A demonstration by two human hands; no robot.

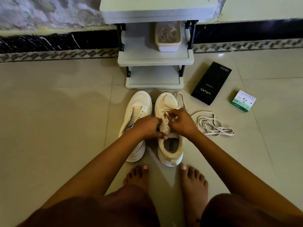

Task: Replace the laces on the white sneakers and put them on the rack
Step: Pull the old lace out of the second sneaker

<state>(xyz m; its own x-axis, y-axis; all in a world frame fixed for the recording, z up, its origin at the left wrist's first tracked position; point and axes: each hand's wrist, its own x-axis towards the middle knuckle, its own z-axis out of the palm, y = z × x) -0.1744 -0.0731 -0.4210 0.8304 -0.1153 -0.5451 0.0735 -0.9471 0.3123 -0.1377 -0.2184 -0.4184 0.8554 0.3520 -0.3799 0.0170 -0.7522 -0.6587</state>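
Two white sneakers stand side by side on the tiled floor, toes toward the grey rack [155, 60]. The left sneaker [139, 104] has bare eyelets and no lace. My left hand [146, 126] grips the inner side of the right sneaker [169, 149] by its eyelet flap. My right hand [181, 121] pinches a white lace [180, 97] at the right sneaker's upper eyelets; the lace's free end loops past the toe. A loose white lace [213, 124] lies in a heap on the floor to the right.
A cream tub [168, 45] of laces sits on the rack's middle shelf. A black phone box [211, 83] and a small green-and-white box [243, 100] lie right of the rack. My bare feet [193, 182] are just behind the sneakers. A dark skirting runs along the wall.
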